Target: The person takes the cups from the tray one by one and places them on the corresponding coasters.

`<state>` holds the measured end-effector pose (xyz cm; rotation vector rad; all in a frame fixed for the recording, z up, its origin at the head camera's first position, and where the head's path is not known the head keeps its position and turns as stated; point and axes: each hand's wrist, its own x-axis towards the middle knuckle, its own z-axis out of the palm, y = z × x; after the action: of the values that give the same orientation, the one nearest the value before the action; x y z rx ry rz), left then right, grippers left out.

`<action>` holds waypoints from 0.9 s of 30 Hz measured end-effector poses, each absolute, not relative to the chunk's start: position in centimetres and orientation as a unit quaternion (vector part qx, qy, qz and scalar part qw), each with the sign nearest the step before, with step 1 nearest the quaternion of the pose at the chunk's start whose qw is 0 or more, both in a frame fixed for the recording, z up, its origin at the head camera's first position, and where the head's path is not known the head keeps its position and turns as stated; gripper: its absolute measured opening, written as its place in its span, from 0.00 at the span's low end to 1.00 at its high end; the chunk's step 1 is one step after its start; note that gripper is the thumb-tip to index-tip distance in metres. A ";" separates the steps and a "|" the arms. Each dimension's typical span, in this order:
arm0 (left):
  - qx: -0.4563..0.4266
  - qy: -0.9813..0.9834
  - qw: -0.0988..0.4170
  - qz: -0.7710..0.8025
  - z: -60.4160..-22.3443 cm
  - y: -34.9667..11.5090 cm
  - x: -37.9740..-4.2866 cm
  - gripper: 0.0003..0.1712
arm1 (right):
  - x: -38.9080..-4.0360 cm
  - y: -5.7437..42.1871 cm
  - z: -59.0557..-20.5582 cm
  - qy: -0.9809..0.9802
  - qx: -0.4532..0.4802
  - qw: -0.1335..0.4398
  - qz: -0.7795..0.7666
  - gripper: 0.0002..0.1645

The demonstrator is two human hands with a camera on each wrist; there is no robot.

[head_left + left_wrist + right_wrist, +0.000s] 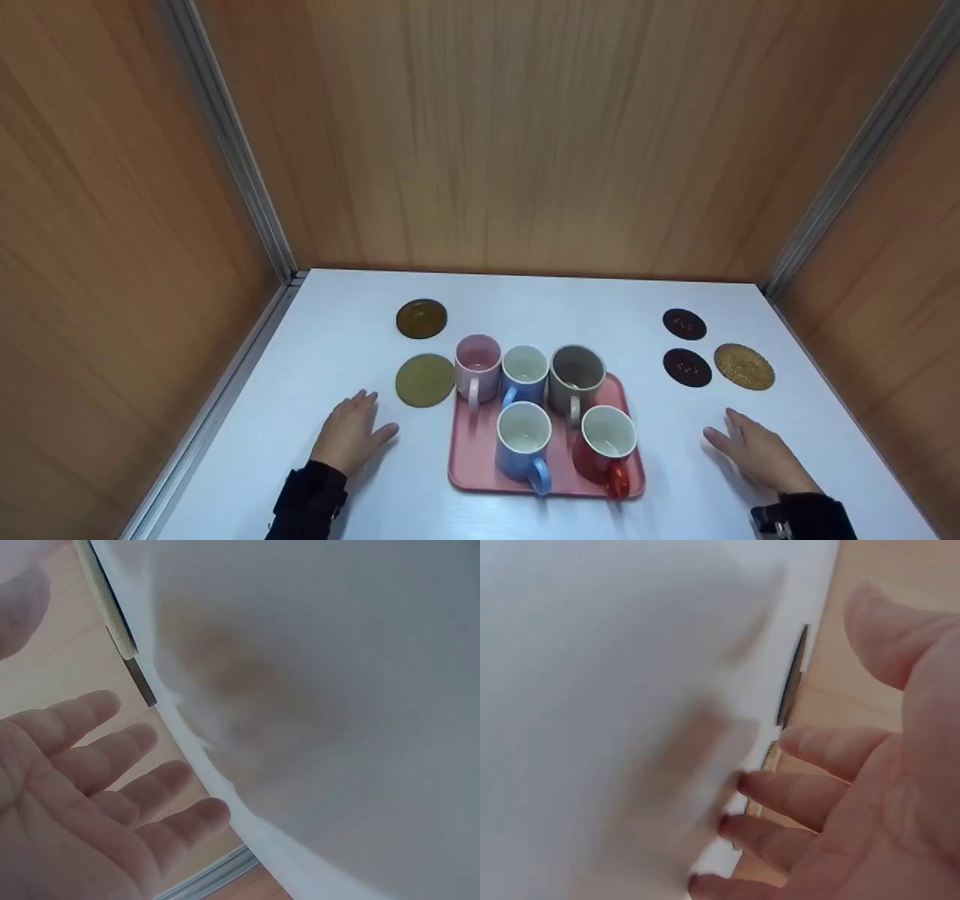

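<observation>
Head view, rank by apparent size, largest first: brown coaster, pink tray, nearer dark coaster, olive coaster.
1. pink tray
2. olive coaster
3. brown coaster and nearer dark coaster: they look too alike to rank.

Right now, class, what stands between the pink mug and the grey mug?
The head view shows a blue mug between them.

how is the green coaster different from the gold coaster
The green coaster is a dull, plain olive, while the gold coaster is yellower with a textured pattern. The green coaster lies close beside the tray, on its left; the gold coaster lies well apart from it, on the right. Both are round and lie flat on the white table.
</observation>
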<state>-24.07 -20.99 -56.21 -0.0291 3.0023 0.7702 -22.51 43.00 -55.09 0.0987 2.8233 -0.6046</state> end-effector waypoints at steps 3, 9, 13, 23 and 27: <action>-0.005 0.971 0.026 0.236 -56.0 -20.9 -24.1 0.40 | -22.6 41.7 -54.4 0.962 0.039 0.117 -0.244 0.57; 0.005 0.977 0.030 0.210 -55.9 -20.5 -24.2 0.39 | -23.3 38.4 -54.7 0.920 0.055 0.141 -0.363 0.42; 0.006 0.978 0.035 0.208 -56.1 -20.2 -24.2 0.39 | -23.2 37.1 -55.4 0.891 0.060 0.180 -0.412 0.32; -0.003 0.980 0.052 0.194 -56.4 -20.1 -24.3 0.40 | -22.7 35.1 -56.5 0.895 -0.014 0.199 -0.399 0.28; 0.008 0.980 0.053 0.193 -56.2 -19.8 -24.6 0.39 | -22.3 34.0 -56.6 0.879 -0.032 0.229 -0.417 0.25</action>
<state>-24.64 -19.80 -56.20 0.0246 2.9779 0.5872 -22.29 33.97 -56.61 -0.0885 2.4189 -1.1485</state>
